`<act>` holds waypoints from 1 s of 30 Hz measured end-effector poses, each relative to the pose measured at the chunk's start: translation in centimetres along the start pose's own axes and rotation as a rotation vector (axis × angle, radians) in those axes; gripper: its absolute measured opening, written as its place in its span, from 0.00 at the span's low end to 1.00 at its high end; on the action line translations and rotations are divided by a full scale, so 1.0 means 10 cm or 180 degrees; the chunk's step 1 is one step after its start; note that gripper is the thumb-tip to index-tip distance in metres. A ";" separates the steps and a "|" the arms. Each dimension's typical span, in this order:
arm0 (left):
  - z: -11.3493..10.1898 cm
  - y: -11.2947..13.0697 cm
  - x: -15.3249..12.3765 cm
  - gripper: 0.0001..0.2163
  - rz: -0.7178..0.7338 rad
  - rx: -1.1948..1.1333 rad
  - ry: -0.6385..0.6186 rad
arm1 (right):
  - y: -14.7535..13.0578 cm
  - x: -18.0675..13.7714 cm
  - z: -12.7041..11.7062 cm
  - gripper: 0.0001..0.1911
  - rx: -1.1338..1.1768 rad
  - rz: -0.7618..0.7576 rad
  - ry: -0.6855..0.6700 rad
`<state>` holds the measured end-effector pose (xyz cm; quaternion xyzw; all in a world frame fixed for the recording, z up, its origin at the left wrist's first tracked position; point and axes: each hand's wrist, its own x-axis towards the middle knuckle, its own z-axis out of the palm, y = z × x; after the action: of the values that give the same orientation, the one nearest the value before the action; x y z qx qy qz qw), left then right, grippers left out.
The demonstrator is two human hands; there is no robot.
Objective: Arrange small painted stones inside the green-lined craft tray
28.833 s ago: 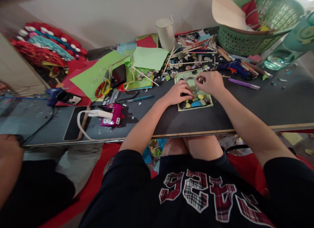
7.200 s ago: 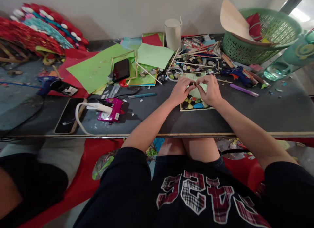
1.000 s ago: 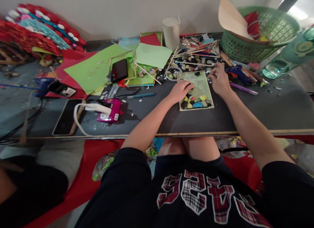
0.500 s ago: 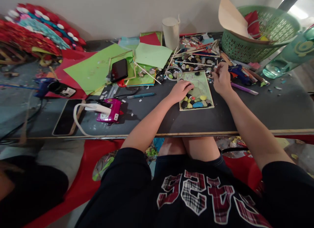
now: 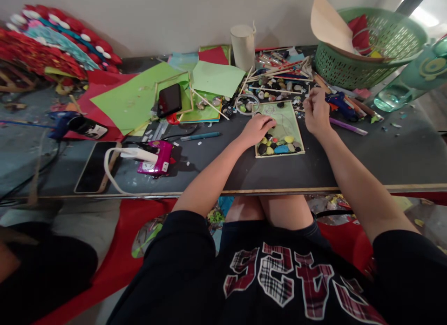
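The framed panel (image 5: pixel 295 125) is lying flat on the dark table (image 5: pixel 209 169), straight in front of the person, probably because there both hands are reaching it without effort. The left hand (image 5: pixel 257 130) is resting across the left edge of the panel, palm down, with its fingers bending over the surface; I think this weight is serving to keep the panel from sliding. Something dark is showing at its fingertips, but I cannot tell if the fingers are pinching a stone or only lying beside one. The right hand (image 5: pixel 317 111) is staying apart from the panel, beyond its right edge, with fingers curling toward the thumb; whether it is grasping some small piece, the view is not telling. On the panel, coloured pebbles (image 5: pixel 281 149) are sitting close together along the near edge, while one black stone (image 5: pixel 281 104) is lying alone near the far edge and drawn lines are marking the surface between. Loose stones (image 5: pixel 262 96) are spreading just behind the panel, seemingly so that they are within easy reach. A pale ring (image 5: pixel 248 114) is lying near the far left corner, and a blue glue gun (image 5: pixel 337 100) is resting beyond the right hand.
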<state>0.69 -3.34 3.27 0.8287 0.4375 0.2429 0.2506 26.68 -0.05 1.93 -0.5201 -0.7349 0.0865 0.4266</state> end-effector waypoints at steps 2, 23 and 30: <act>0.01 -0.01 0.00 0.17 0.0042 0.0014 0.0016 | -0.06 0.00 -0.02 0.26 0.0085 -0.0006 -0.0009; 0.03 -0.01 0.01 0.13 -0.0010 0.0005 0.0059 | -0.04 0.05 -0.10 0.36 -0.0527 0.0209 0.0600; 0.02 0.00 0.00 0.12 -0.0010 -0.0008 0.0071 | -0.07 0.06 -0.07 0.32 -0.0608 0.0266 0.0371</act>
<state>0.79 -3.41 3.13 0.8250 0.4413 0.2523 0.2472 26.69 -0.08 3.10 -0.5927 -0.6914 0.0033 0.4131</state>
